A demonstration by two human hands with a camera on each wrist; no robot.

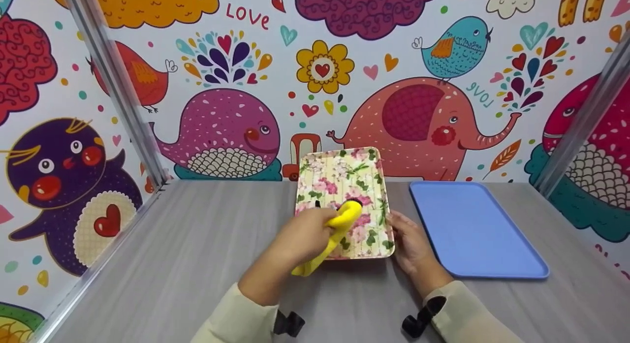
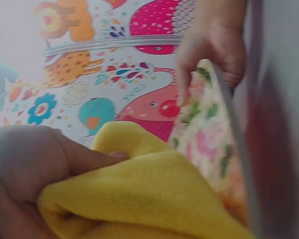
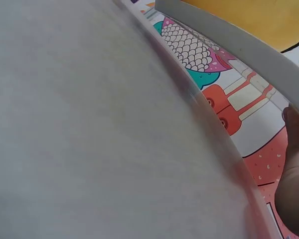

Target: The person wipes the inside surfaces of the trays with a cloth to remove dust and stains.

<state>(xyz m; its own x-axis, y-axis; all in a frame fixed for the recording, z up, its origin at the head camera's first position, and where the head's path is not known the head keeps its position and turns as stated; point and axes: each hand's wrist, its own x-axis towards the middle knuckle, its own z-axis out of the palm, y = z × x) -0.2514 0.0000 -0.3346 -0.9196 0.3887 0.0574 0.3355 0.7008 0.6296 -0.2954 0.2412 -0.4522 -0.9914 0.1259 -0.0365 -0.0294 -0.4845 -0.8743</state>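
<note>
Pinching a bunched yellow cloth between thumb and curled fingers, the left hand works in front of a flower-patterned tray! The cloth overlaps that printed face in the head view, one end folded over at the top and the rest trailing below the hand — whether it touches the print, I cannot tell.

Over on the other side, the right hand has its grip closed around the tray's right edge, and the left wrist view shows thumb and fingers on either side of the rim. The tray is tilted up, pink blossoms and green leaves facing the person, right in the middle of the grey surface; whether its lower edge rests there is hard to tell.

Just beside the right hand, a plain blue tray lies flat on the surface — face up, rim all round. Both forearms wear pale sleeves and black wrist straps, while behind them a cartoon wall shows off a salmon elephant and a purple whale.
</note>
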